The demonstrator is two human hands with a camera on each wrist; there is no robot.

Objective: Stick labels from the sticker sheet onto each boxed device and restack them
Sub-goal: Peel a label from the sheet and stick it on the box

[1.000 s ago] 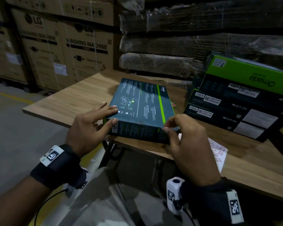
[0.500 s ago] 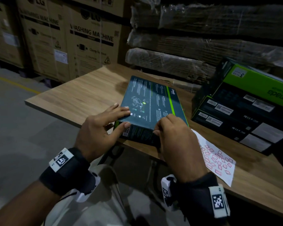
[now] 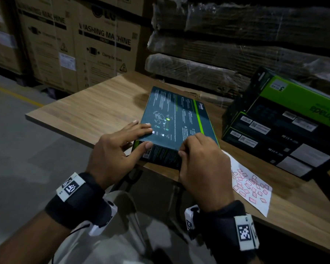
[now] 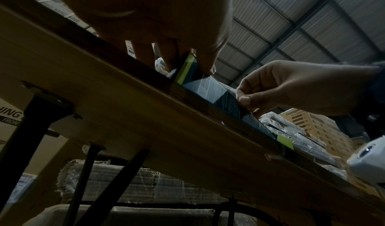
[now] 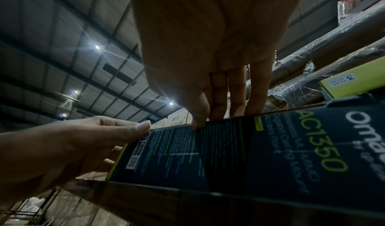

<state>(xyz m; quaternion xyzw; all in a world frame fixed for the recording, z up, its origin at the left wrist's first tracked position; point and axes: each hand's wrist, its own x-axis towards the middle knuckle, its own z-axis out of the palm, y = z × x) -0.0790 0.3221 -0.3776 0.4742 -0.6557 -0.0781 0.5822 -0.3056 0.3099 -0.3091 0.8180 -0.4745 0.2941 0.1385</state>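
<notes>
A dark teal boxed device (image 3: 175,119) lies flat on the wooden table (image 3: 95,111), its near side at the table's front edge. My left hand (image 3: 148,137) grips its near left corner, fingers on top and thumb on the front side. My right hand (image 3: 185,147) pinches the near edge further right, fingers curled on top and thumb on the front side (image 4: 245,97). The right wrist view shows the printed front side (image 5: 250,155) with both hands at its upper edge. No sticker shows under the fingers. The white sticker sheet (image 3: 250,187) with red labels lies right of my right hand.
A stack of dark and green boxes (image 3: 286,134) stands at the right of the table. Wrapped cardboard bundles (image 3: 198,71) lie behind the table, and large washing machine cartons (image 3: 103,44) stand at the back left. Bare floor lies to the left.
My right hand has shifted a little left along the box's near edge, uncovering more of the sticker sheet. My left hand keeps its hold on the corner. The box stays flat.
</notes>
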